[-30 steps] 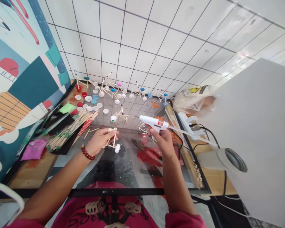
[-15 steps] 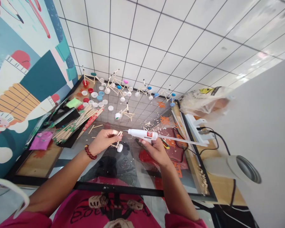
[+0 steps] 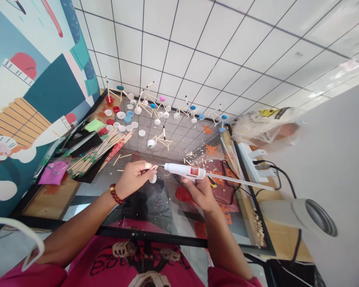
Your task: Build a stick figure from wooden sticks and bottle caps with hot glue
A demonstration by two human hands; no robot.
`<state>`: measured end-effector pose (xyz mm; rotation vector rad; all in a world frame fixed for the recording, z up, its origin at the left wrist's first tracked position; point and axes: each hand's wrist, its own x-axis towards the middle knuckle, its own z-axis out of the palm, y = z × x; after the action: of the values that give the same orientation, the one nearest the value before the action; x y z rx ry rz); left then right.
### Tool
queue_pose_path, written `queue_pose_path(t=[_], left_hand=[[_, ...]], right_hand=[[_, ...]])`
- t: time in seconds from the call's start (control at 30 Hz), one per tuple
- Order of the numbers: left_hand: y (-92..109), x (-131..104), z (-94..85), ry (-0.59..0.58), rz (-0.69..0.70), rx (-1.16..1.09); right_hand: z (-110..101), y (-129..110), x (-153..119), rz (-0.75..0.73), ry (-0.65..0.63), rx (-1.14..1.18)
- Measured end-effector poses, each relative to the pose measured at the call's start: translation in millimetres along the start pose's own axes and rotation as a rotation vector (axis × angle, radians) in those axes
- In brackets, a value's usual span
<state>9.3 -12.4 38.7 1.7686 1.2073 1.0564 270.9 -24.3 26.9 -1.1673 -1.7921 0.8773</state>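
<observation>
My left hand (image 3: pixel 136 179) pinches a small frame of wooden sticks (image 3: pixel 154 168), with a white bottle cap (image 3: pixel 152 179) at its lower end. Wrapped round the handle of a white hot glue gun (image 3: pixel 185 171) is my right hand (image 3: pixel 199 193). The gun points left, and its metal nozzle meets or nearly meets the stick ends at my left fingertips. A long clear glue stick (image 3: pixel 239 181) juts out of the gun's back. Part of the stick frame is hidden behind my left fingers.
Stick-and-cap figures (image 3: pixel 160 140) stand farther back on the glass table (image 3: pixel 92 207). Loose bottle caps (image 3: pixel 142 132) and bundled chopsticks (image 3: pixel 97 153) lie at the left. Wood scraps (image 3: pixel 194 156), scissors (image 3: pixel 212 182), a power strip (image 3: pixel 255 165) with cables and a plastic bag (image 3: pixel 266 127) are at the right.
My left hand has tilted the stick frame, so its cap sits higher and closer to the fingers. The glue gun stays at the sticks. The whole view has shifted slightly.
</observation>
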Motion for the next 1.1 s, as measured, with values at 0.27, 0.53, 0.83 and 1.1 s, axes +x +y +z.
queue_pose_path(t=[0.27, 0.53, 0.83, 1.1], left_hand=[[2.0, -0.6, -0.9, 0.005, -0.029, 0.002], [0.9, -1.1, 0.6, 0.014, -0.091, -0.026], [3.8, -2.9, 1.3, 0.011, -0.034, 0.012], [4.9, -1.8, 1.1, 0.015, -0.039, -0.006]], right_hand=[[0.5, 0.6, -2.3, -0.013, 0.028, -0.017], [-2.2, 2.2, -3.2, 0.012, 0.02, 0.024], [3.7, 3.5, -7.8, 0.015, 0.034, 0.091], [3.2, 7.6, -9.9, -0.009, 0.043, 0.02]])
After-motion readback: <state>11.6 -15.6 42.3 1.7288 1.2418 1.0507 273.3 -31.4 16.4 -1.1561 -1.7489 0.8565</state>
